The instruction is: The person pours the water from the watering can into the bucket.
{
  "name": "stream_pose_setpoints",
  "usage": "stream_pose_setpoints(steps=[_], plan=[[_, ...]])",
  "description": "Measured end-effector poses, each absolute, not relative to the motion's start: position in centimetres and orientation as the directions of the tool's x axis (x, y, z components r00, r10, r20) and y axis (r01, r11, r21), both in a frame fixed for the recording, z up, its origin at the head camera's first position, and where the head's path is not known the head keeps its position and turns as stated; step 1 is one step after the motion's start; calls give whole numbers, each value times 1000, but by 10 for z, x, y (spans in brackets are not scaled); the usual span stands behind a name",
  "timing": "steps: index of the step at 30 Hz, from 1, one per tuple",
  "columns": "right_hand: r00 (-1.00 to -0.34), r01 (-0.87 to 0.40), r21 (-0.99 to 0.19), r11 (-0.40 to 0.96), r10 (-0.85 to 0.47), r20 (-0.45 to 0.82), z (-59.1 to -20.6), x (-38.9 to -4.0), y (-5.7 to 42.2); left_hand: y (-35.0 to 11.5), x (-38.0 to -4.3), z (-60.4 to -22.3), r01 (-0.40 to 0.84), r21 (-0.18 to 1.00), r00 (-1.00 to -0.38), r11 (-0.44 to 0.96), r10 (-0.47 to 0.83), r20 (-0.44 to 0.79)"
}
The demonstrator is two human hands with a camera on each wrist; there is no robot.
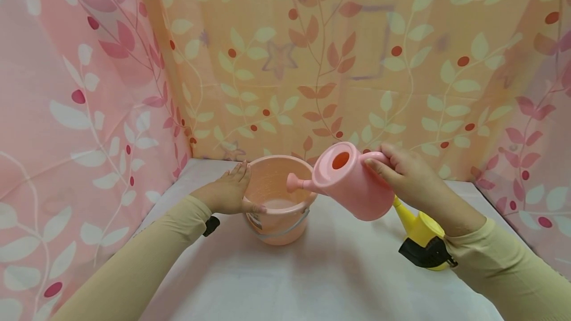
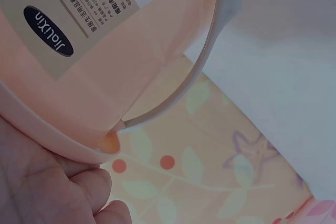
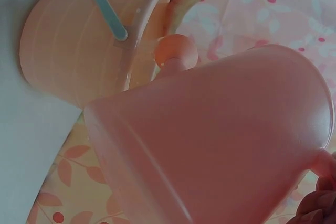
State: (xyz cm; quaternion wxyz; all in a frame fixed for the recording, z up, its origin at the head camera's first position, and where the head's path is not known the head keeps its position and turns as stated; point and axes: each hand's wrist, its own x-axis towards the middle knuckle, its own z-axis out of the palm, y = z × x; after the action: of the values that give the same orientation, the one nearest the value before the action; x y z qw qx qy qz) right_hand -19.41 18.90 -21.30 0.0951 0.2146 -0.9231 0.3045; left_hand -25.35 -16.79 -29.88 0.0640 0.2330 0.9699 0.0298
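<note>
A pink watering can (image 1: pixel 357 182) tilts leftward in the air, its handle gripped by my right hand (image 1: pixel 394 167). Its spout head (image 1: pixel 294 183) hangs over the opening of a peach bucket (image 1: pixel 285 222). In the right wrist view the can's body (image 3: pixel 220 135) hides part of the bucket (image 3: pixel 63 45). My left hand (image 1: pixel 226 192) rests against the bucket's left rim, fingers fairly straight and thumb along the near rim. The left wrist view shows the bucket's label (image 2: pixel 58 19) and grey handle (image 2: pixel 202 59). No stream of water is visible at the spout.
A yellow watering can (image 1: pixel 424 229) stands on the white tabletop (image 1: pixel 285 281), partly hidden behind the right wrist's black band (image 1: pixel 426 252). Leaf-patterned cloth (image 1: pixel 285 63) walls off the back and both sides.
</note>
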Motion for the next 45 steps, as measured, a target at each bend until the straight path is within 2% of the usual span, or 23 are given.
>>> stream_pose_setpoints(steps=[45], plan=[[-870, -487, -469, 737, -359, 338, -211, -193, 188, -165, -250, -296, 423, 84, -895, 902, 430, -119]])
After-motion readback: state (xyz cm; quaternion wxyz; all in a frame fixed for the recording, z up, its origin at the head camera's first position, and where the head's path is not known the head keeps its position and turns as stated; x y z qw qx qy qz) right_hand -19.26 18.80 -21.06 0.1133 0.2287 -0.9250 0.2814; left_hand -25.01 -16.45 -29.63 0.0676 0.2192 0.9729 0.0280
